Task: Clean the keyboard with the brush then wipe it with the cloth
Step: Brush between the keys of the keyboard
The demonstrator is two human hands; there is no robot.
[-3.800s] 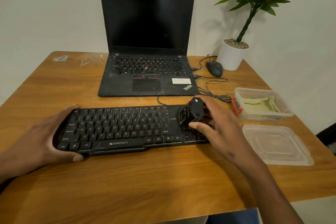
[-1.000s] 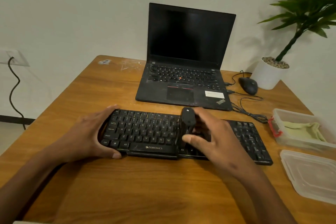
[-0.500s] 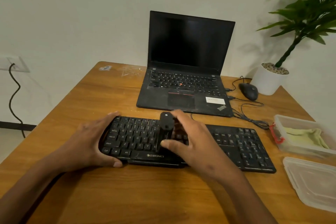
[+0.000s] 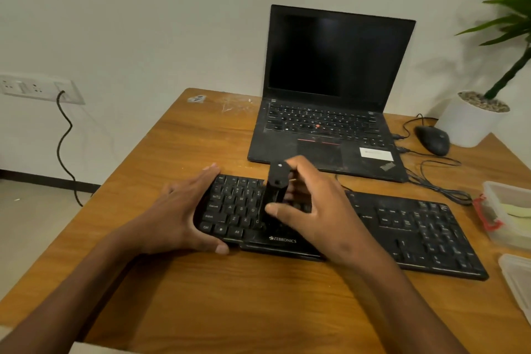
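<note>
A black Zebronics keyboard (image 4: 408, 227) lies across the wooden table in front of me. My right hand (image 4: 319, 210) grips a black brush (image 4: 275, 190) that stands upright on the keys of the keyboard's left half. My left hand (image 4: 184, 215) clasps the keyboard's left end, thumb on the front edge and fingers over the back edge. A pale green cloth (image 4: 517, 210) lies inside a clear plastic box (image 4: 497, 218) with a red clip at the right edge of the view.
An open black laptop (image 4: 330, 112) stands behind the keyboard. A mouse (image 4: 432, 139) with tangled cables and a white plant pot (image 4: 471, 121) sit at the back right. The box's clear lid (image 4: 517, 279) lies at the near right. The table's left edge is close to my left hand.
My right hand has swept the brush leftward along the keys, from the keyboard's right part to its left half. My left hand has stayed on the left end. The view has turned left.
</note>
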